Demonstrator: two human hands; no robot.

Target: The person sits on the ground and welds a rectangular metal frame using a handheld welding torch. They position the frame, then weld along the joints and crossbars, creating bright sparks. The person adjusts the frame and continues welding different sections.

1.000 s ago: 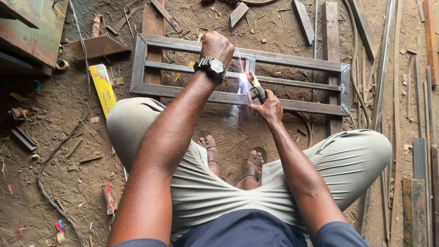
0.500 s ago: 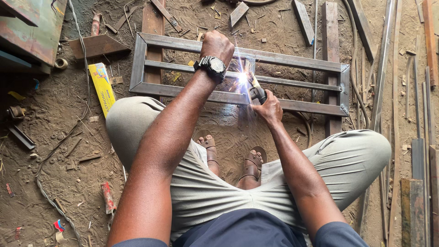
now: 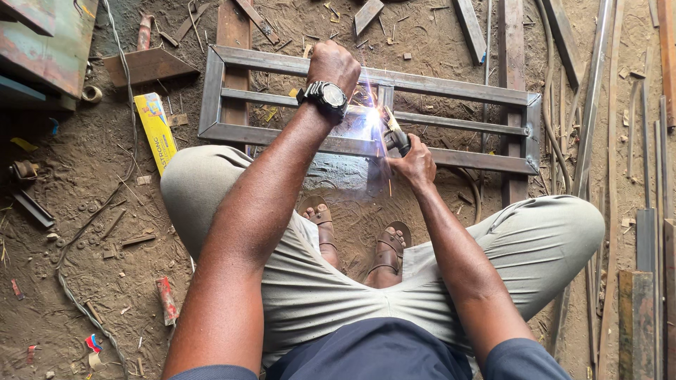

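A grey steel frame (image 3: 451, 84) of welded bars lies flat on the dirt floor in front of me. My left hand (image 3: 334, 63), with a black wristwatch, presses down on the frame's far bar, fingers closed over it. My right hand (image 3: 414, 163) grips a welding electrode holder (image 3: 394, 137) whose tip touches a short upright bar of the frame. A bright white arc (image 3: 372, 118) with sparks burns at that joint. I squat with knees spread, sandalled feet below the frame.
A yellow electrode box (image 3: 156, 132) lies left of the frame. Rusty metal plates (image 3: 144, 67) and scrap bars lie at the top left. Long steel strips (image 3: 644, 239) and a cable run along the right side. Small offcuts litter the dirt.
The arc stays lit at the same joint and has brightened with more sparks. Both hands hold nearly the same positions.
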